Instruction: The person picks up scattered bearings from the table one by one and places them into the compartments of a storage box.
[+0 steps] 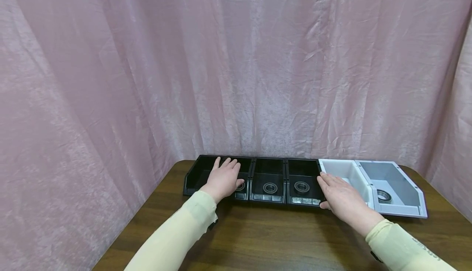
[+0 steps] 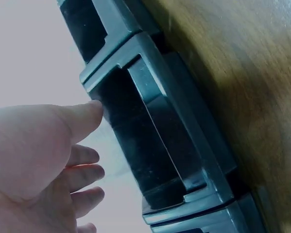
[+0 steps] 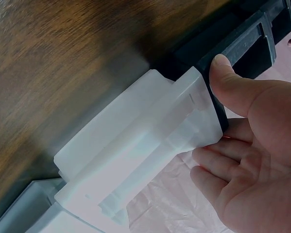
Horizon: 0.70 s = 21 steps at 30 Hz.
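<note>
In the head view my left hand [image 1: 223, 177], fingers straight and spread, is over the second black bin [image 1: 241, 196] from the left. A ring-shaped metal bearing [image 1: 241, 187] in that bin is partly hidden by the thumb. My right hand [image 1: 341, 195] has its fingers extended over the border between the rightmost black bin [image 1: 302, 166] and the white bin [image 1: 337, 164]. Its thumb tip shows right at the black bin's front rim in the right wrist view. Neither hand holds anything. Bearings also lie in the third bin [image 1: 270, 188] and rightmost black bin.
The leftmost black bin [image 1: 190, 186] stands at the row's left end. At the right end is a grey bin [image 1: 405, 210] holding another bearing [image 1: 384, 196]. The row stands on a wooden table [image 1: 273, 238], before a pink curtain [image 1: 258, 66].
</note>
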Each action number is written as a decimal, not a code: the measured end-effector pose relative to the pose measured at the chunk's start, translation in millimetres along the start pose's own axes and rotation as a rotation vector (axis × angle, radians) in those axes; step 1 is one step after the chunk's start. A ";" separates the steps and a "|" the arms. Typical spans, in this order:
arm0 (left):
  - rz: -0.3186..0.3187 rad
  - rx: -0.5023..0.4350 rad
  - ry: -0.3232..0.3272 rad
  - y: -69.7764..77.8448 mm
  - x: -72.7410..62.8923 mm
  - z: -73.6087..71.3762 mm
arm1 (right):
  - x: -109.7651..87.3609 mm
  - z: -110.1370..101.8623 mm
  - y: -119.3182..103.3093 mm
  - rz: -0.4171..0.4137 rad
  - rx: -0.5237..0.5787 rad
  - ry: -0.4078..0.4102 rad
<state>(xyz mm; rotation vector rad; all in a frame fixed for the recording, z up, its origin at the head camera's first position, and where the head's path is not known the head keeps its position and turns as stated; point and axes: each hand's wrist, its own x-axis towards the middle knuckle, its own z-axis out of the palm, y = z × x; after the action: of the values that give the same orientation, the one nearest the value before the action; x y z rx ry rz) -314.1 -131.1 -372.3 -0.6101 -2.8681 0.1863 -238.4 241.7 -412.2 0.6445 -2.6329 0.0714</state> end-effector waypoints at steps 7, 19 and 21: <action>0.021 -0.002 0.027 0.8 -9.0 -4.8 | 0.4 -1.0 -0.5 0.000 -0.004 -0.008; 0.053 -0.011 0.086 -1.5 -24.0 -4.4 | 1.2 -0.8 -1.3 0.002 -0.015 -0.020; 0.056 -0.010 0.087 -1.4 -27.4 -6.7 | 1.4 -1.4 -1.7 0.004 -0.014 -0.020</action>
<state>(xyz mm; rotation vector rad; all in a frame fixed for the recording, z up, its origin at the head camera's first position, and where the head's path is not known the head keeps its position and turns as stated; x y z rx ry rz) -288.7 -143.1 -370.3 -0.6834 -2.7720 0.1502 -238.2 239.8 -410.4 0.6390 -2.6519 0.0473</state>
